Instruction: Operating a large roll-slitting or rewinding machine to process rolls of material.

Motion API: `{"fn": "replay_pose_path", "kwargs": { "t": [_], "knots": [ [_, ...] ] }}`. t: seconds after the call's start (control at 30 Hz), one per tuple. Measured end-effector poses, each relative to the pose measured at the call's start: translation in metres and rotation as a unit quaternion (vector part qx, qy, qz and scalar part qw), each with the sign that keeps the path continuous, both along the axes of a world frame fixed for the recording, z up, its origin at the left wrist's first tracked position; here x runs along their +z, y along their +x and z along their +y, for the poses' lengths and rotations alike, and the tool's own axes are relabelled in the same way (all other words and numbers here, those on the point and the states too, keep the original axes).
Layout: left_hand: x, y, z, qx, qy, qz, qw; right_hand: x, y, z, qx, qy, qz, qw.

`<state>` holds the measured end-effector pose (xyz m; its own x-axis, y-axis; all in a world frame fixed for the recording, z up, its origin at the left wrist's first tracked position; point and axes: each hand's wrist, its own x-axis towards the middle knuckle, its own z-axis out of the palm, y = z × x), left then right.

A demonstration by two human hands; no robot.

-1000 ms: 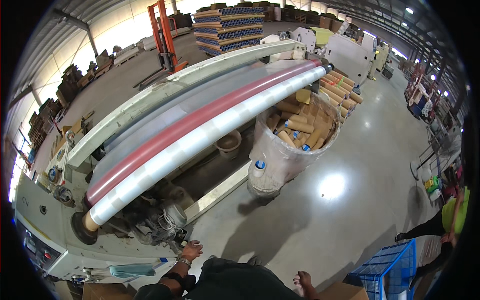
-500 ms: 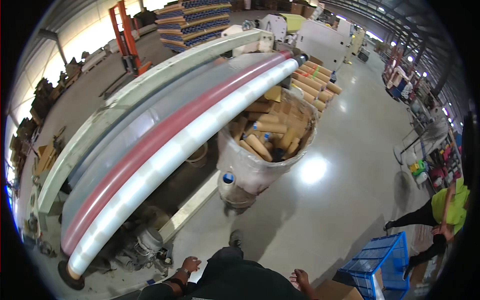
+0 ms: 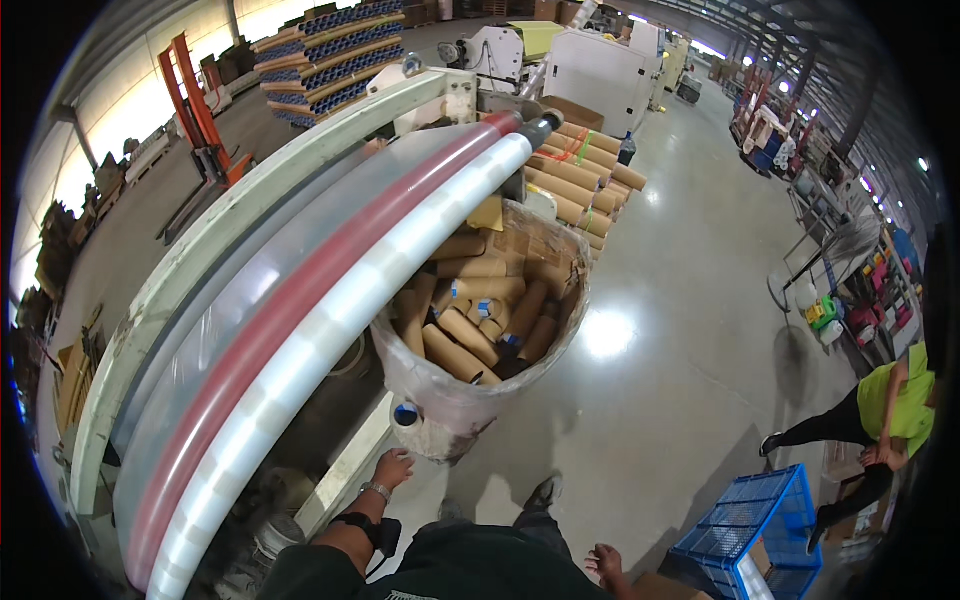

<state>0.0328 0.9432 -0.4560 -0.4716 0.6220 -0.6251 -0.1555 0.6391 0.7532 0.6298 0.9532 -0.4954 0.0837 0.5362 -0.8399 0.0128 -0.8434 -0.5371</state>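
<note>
My left hand (image 3: 392, 468) hung with fingers loosely spread, holding nothing, just beside the big sack of cardboard tubes (image 3: 478, 330) on the floor by the film roller (image 3: 330, 310). My right hand (image 3: 606, 563) was low and empty too. I judged the sack heavy and slumping, its plastic skin slippery; the rolled rim looked the best grip.

A large bulk bag (image 3: 455, 405) of clear plastic is seen standing upright and open on the floor, just beside the long white film roll (image 3: 330, 320) and partly tucked under it. It is filled with brown cardboard tubes (image 3: 470, 335) lying jumbled at many angles. A small roll with a blue core (image 3: 405, 414) is set at the bag's near side, beneath the film roll.
</note>
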Motion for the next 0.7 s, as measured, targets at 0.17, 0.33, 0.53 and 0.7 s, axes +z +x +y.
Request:
{"fn": "replay_pose_path", "kwargs": {
  "t": [0.17,0.33,0.53,0.7],
  "knots": [
    [-0.020,0.028,0.018,0.076,-0.055,0.011,0.995,-0.051,0.038,0.070,0.147,0.042,-0.078,0.985],
    [-0.011,0.081,0.049,0.131,-0.060,-0.035,0.989,-0.067,0.111,0.183,0.051,-0.018,0.082,0.995],
    [0.023,0.124,0.105,0.140,-0.083,-0.019,0.986,0.010,0.089,0.342,0.085,0.012,-0.024,0.996],
    [0.007,0.128,0.152,0.106,-0.081,-0.020,0.991,0.043,0.042,0.419,0.107,0.045,-0.048,0.992]
  ]
}}
